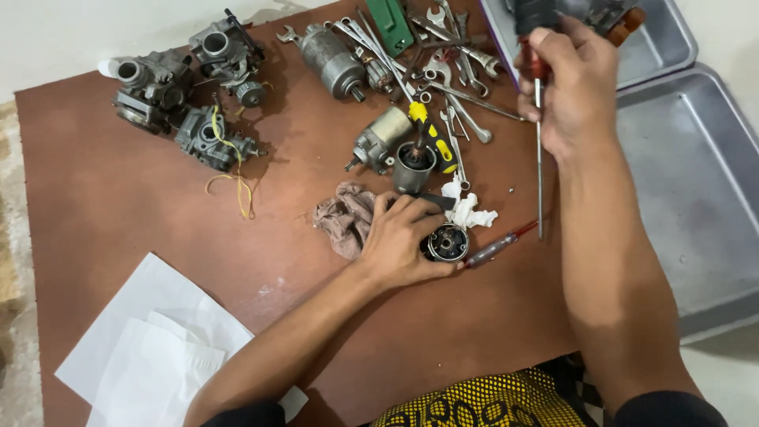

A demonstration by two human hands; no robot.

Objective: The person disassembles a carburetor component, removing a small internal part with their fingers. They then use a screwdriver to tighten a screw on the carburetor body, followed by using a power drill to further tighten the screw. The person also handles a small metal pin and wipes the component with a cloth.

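My left hand [402, 241] rests on the brown board and grips a small round metal motor part [447, 243] with its open end facing up. My right hand [571, 87] is raised over the right side, shut on a screwdriver [539, 158] with a red and black handle; its long shaft points straight down toward the board. A cylindrical motor housing [412, 168] stands just beyond my left hand. A second, thin red-handled screwdriver [498, 246] lies right of the round part.
A crumpled brown rag [344, 217] and white cloth [472, 210] lie by my left hand. Carburetors [182, 95], starter motors [330, 57] and several wrenches [455, 71] fill the far side. Metal trays [696, 182] sit right. White papers [150, 348] lie near left.
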